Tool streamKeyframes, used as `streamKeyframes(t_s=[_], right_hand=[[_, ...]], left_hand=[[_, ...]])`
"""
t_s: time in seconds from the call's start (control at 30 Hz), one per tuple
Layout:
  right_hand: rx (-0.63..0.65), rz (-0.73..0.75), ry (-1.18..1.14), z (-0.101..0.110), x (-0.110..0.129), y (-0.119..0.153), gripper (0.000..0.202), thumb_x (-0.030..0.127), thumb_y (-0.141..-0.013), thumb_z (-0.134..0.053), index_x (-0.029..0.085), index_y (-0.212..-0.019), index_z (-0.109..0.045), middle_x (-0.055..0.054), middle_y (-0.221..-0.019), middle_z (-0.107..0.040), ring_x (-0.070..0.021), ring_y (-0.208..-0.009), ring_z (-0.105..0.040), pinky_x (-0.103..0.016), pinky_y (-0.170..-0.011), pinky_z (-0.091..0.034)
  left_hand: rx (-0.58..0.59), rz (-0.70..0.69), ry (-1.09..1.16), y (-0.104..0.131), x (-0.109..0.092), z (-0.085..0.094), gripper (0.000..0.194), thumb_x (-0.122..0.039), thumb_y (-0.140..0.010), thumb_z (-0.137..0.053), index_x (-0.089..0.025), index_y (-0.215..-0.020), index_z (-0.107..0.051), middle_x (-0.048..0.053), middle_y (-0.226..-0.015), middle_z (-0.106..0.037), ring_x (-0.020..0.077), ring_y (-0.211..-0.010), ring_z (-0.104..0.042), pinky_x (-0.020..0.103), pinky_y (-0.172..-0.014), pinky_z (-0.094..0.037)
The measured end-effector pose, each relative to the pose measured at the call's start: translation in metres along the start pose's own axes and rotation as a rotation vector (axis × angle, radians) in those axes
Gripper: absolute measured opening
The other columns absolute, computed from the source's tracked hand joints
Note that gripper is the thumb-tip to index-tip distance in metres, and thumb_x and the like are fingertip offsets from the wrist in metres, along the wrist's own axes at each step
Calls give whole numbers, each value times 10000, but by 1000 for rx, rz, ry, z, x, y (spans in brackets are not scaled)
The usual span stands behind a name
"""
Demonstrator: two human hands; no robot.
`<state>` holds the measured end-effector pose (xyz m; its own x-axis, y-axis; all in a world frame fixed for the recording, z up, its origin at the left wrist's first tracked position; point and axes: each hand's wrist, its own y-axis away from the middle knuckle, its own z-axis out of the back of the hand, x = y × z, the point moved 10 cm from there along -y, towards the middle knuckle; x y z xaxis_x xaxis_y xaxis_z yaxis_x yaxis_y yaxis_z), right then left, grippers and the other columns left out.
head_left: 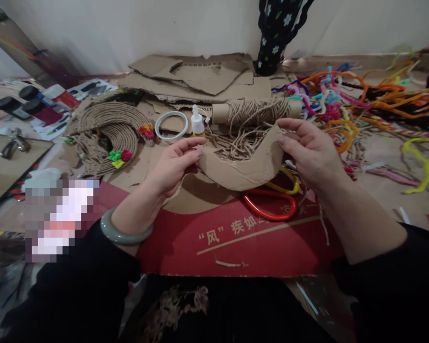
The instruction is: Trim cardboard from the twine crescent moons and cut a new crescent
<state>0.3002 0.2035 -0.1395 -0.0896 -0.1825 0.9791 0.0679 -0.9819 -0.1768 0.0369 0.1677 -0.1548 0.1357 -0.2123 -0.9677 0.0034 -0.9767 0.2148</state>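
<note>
A crescent-shaped piece of cardboard (236, 169) hangs between my two hands, its curved edge downward. My left hand (175, 164) pinches its left tip, and my right hand (307, 145) grips its right tip between thumb and fingers. Scissors with red and yellow handles (271, 206) lie just below the crescent, their blades hidden. Behind it is a loose heap of jute twine (241, 140), beside a cardboard tube wound with twine (259, 112). A small white-capped glue bottle (198, 125) stands past my left fingertips, next to a pale ring-shaped roll (171, 125).
Red printed cardboard (186, 243) lies in front of me. To the left are a coiled twine piece with coloured flowers (114, 124) and paint jars (39, 109). Cut cardboard sheets (196, 78) and a black flowered vase (277, 35) are behind; colourful pipe cleaners (353, 90) spread right.
</note>
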Motion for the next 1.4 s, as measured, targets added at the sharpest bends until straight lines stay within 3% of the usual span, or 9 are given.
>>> streamKeyframes(t_s=[0.33, 0.8, 1.1, 1.4], right_hand=[[-35, -97, -63, -2, 2, 3, 270, 133, -810, -661, 269, -1043, -652, 35, -691, -664, -146, -642, -644, -260, -599, -554], [-10, -123, -6, -3, 2, 5, 277, 182, -837, -657, 275, -1095, -616, 21, -733, -660, -159, -693, -653, -288, -671, -566], [55, -70, 136, -5, 4, 5, 287, 400, -879, -645, 320, -1153, -610, -29, -958, -734, -214, -880, -708, -331, -768, -597], [-1, -54, 112, -2, 6, 5, 223, 293, -828, -662, 307, -1049, -643, -6, -804, -683, -202, -751, -677, -363, -727, -589]], left_hand=[[16, 9, 32, -1, 1, -1, 286, -137, -684, -745, -153, -969, -726, -17, -708, -652, 65, -551, -566, 157, -489, -463], [16, 7, 4, -2, 2, 0, 290, -160, -685, -753, -153, -973, -726, -8, -724, -644, 68, -558, -545, 171, -494, -440], [-5, 15, 26, -1, 0, 0, 273, -123, -696, -740, -157, -967, -729, -13, -740, -649, 56, -550, -542, 156, -481, -436], [-15, 6, 25, -2, 0, 1, 234, -121, -693, -755, -152, -924, -739, -4, -743, -654, 60, -543, -539, 163, -472, -430]])
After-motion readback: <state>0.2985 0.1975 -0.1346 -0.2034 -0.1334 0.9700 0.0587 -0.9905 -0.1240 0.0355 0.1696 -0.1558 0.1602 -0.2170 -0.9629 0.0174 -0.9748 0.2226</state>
